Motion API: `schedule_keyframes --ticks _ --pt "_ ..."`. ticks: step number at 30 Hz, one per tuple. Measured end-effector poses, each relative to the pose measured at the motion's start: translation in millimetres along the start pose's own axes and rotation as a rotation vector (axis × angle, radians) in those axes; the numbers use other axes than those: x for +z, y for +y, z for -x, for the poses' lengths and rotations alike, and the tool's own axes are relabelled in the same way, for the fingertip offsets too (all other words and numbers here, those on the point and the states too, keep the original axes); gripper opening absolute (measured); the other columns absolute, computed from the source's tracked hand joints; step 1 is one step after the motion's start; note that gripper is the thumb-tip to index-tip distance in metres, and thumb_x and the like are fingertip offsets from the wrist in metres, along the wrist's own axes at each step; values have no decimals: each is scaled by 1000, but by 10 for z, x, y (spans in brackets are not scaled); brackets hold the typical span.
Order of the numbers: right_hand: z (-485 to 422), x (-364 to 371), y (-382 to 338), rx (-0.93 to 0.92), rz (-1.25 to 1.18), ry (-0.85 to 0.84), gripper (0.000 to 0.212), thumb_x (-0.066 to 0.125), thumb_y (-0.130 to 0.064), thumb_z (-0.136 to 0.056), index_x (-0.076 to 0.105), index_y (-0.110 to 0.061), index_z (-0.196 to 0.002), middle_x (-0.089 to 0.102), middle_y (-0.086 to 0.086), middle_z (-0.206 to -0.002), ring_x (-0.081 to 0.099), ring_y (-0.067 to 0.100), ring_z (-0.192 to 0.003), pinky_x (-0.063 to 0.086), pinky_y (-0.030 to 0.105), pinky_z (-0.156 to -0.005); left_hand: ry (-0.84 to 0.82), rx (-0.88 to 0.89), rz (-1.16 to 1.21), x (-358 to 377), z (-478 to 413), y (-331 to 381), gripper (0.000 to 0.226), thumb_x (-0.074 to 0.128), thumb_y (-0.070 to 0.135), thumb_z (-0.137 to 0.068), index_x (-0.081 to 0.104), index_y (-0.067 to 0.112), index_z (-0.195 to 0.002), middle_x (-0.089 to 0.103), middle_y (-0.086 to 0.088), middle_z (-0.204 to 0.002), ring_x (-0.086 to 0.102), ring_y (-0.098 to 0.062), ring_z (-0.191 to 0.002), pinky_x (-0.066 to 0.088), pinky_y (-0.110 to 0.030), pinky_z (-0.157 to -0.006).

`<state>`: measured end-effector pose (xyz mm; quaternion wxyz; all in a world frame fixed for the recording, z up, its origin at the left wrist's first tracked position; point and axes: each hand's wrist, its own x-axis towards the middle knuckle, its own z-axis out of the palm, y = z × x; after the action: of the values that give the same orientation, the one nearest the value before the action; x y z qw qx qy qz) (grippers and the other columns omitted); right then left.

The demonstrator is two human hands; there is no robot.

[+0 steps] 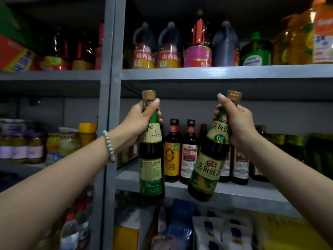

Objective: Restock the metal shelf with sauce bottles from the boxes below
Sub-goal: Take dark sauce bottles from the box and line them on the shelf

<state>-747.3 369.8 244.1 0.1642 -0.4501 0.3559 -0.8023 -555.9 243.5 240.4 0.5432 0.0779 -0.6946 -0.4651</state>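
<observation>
The view is filled by a grey metal shelf (198, 72) divided by an upright post (110, 105). A grey wall (273, 112) is seen behind the middle level. The scene is dimly lit; a small red light (39, 101) is seen at left.

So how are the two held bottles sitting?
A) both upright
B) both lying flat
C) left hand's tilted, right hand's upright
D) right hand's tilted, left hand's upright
D: the right hand grips the tilted bottle by its neck, base swung leftward; the left hand holds the upright bottle straight.
</observation>
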Motion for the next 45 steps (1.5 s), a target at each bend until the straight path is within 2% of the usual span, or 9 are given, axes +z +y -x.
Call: schedule_keyframes --ticks 5,12,19,26,35,39,45 --pt "-291 458 361 -27 65 3 20 70 -27 -83 59 -14 -72 60 3 -66 58 13 -56 51 25 -59 15 23 -31 -393 -376 -209 16 52 32 -93 51 17 -88 60 3 -73 62 -11 -66 51 -25 -68" --pt "-586 678 809 -27 144 12 23 72 -28 -82 60 -14 -68 62 3 -61 59 14 -54 52 27 -59 29 0 16 -548 -708 -613 15 53 32 -93 52 18 -87 62 3 -72 63 -14 -71 51 -29 -74" --pt "-764 644 1106 -11 177 25 24 73 -30 -80 60 -16 -66 63 4 -66 60 17 -59 51 33 -67 9 -23 37 -528 -850 -920 16 52 31 -93 51 16 -91 61 3 -74 63 -9 -66 51 -20 -65" --pt "-852 604 1230 3 203 5 23 72 -29 -81 59 -15 -70 63 4 -67 61 15 -56 52 27 -58 0 -44 48 -521 -955 -1085 16 51 30 -94 50 14 -95 60 2 -75 62 -7 -63 51 -17 -60" --pt "-905 604 1357 38 205 1 21 71 -26 -82 61 -13 -68 65 3 -65 64 12 -55 53 24 -56 -10 -58 44 -514 -1062 -1198 15 50 29 -95 51 14 -94 59 1 -75 61 -9 -66 53 -17 -63" --pt "-899 611 1393 60 217 -14 17 72 -25 -82 65 -13 -72 69 7 -73 68 19 -66 57 26 -58 -23 -67 31 -526 -1075 -1252 14 51 29 -94 52 16 -93 59 1 -76 62 -9 -67 53 -17 -62" --pt "-930 592 1447 71 239 0 17 72 -25 -82 66 -11 -75 69 8 -74 67 17 -63 56 23 -56 -25 -76 21 -554 -1109 -1355 13 51 28 -94 52 15 -91 59 0 -76 62 -8 -62 53 -15 -58"
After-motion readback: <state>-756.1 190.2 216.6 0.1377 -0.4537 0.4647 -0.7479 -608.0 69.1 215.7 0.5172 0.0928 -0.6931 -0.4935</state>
